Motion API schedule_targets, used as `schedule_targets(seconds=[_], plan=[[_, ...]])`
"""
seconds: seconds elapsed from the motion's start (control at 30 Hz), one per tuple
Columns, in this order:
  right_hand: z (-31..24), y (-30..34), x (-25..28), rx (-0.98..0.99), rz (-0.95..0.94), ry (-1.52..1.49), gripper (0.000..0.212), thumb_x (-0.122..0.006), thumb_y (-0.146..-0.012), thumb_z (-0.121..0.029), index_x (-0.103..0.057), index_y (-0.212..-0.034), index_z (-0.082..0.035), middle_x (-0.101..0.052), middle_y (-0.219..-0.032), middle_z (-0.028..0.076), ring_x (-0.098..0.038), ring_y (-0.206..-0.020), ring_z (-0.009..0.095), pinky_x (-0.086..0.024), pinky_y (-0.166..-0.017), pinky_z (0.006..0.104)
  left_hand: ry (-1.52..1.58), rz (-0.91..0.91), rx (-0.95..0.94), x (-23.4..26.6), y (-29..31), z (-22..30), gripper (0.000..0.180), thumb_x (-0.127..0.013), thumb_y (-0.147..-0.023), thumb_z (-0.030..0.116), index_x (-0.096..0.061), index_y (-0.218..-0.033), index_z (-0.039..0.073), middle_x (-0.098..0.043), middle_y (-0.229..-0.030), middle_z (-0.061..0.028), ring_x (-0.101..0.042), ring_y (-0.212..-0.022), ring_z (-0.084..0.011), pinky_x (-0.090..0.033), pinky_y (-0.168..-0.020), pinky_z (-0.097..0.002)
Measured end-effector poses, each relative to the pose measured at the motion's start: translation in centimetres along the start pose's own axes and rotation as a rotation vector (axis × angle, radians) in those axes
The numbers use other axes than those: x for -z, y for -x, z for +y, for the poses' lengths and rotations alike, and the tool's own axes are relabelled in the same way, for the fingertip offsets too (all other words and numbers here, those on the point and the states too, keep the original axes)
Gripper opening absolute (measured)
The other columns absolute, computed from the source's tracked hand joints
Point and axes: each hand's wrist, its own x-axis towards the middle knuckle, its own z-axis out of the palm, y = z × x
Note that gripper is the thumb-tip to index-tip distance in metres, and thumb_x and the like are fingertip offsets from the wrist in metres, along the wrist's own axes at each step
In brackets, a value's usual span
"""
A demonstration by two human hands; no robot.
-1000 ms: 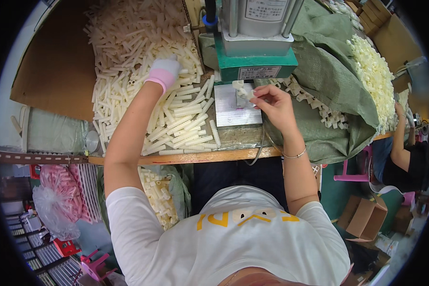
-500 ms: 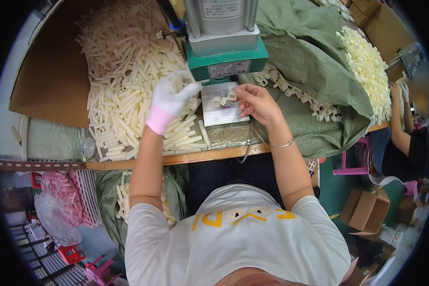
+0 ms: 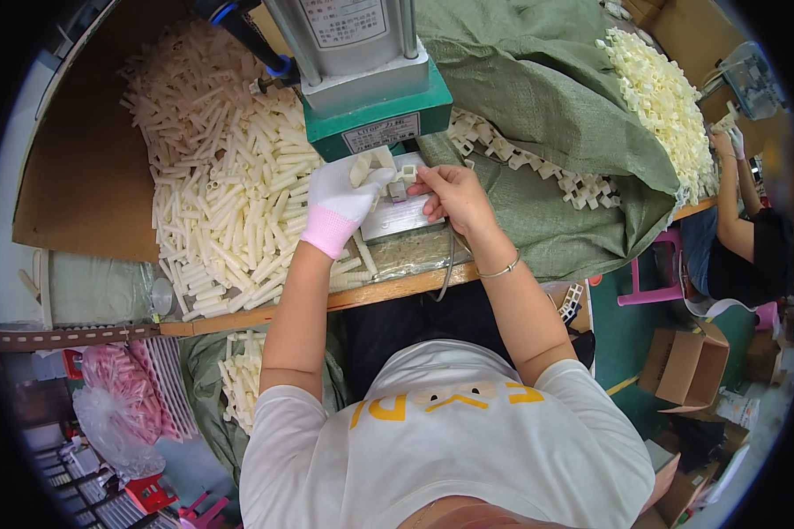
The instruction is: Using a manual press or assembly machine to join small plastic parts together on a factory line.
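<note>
A heap of cream plastic tubes [image 3: 229,185] covers the wooden surface [image 3: 265,310] beside a brown cardboard sheet [image 3: 75,176]. A green woven sack [image 3: 556,115] holds small cream clips [image 3: 657,88]. Below lie a cardboard box [image 3: 684,370] and pink parts [image 3: 128,388].

A: Left of press [image 3: 362,79]?
B: Heap of tubes [image 3: 229,185] on bench [image 3: 265,313].
A: Right?
B: Sack [image 3: 547,115], clips [image 3: 662,88] on it.
A: Before press?
B: Plate [image 3: 406,216], both hands [image 3: 344,198] [image 3: 454,194] above.
</note>
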Motion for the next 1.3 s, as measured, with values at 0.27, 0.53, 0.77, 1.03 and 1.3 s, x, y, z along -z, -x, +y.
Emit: schedule_targets(seconds=[0.27, 0.53, 0.77, 1.03, 1.3], plan=[[-2.1, 0.7, 7.6, 0.515, 0.361, 0.419, 0.024, -0.059, -0.090, -0.022, -0.067, -0.092, 0.000, -0.068, -0.078, 0.007, -0.055, -0.051, 0.007, -0.040, -0.045, 0.0201, -0.088, -0.020, 0.043, 0.5, 0.3, 1.6, 0.029, -0.072, -0.076, 0.015, -0.063, -0.100, 0.000, -0.065, -0.078, -0.0056, -0.057, -0.062, -0.0103, -0.046, -0.058, -0.0256], [0.0, -7.4, 22.9, 0.857, 0.783, 1.610, 0.054, -0.052, -0.087, -0.046, -0.051, -0.130, -0.013, -0.045, -0.136, 0.014, -0.038, -0.129, 0.031, -0.023, -0.109, 0.0408, -0.253, -0.017, -0.151, -0.2, 0.4, -1.4, 0.028, -0.061, -0.079, 0.035, -0.065, -0.096, 0.012, -0.064, -0.092, -0.0096, -0.061, -0.083, -0.0315, -0.048, -0.073, -0.0407], [-0.9, -1.6, 13.1, 0.392, 0.582, 1.459, 0.047, -0.054, -0.087, -0.040, -0.051, -0.128, -0.017, -0.044, -0.135, 0.015, -0.042, -0.122, 0.034, -0.031, -0.103, 0.0441, -0.118, 0.112, -0.238, -0.6, 1.7, -1.1, 0.018, -0.070, -0.078, 0.016, -0.064, -0.088, 0.004, -0.063, -0.076, -0.0076, -0.059, -0.066, -0.0197, -0.046, -0.063, -0.0301], [0.9, 3.5, 10.2, 0.751, 0.394, 1.281, 0.039, -0.066, -0.076, -0.023, -0.055, -0.112, -0.012, -0.049, -0.126, 0.021, -0.045, -0.115, 0.038, -0.034, -0.096, 0.0439, -0.151, -0.129, 0.354, 13.4, 16.7, -2.1, 0.018, -0.067, -0.074, 0.015, -0.063, -0.085, 0.001, -0.059, -0.069, -0.0104, -0.055, -0.061, -0.0186, -0.046, -0.062, -0.0308], [-7.4, 4.0, 11.4, 0.607, 0.228, 0.566, 0.052, -0.064, -0.086, -0.020, -0.046, -0.132, -0.004, -0.048, -0.133, 0.019, -0.047, -0.122, 0.026, -0.039, -0.098, 0.0335, -0.899, -0.229, 0.806, 18.8, 30.9, -12.0, 0.041, -0.075, -0.066, 0.030, -0.066, -0.097, 0.007, -0.066, -0.087, -0.0177, -0.063, -0.081, -0.0364, -0.050, -0.071, -0.0413]])
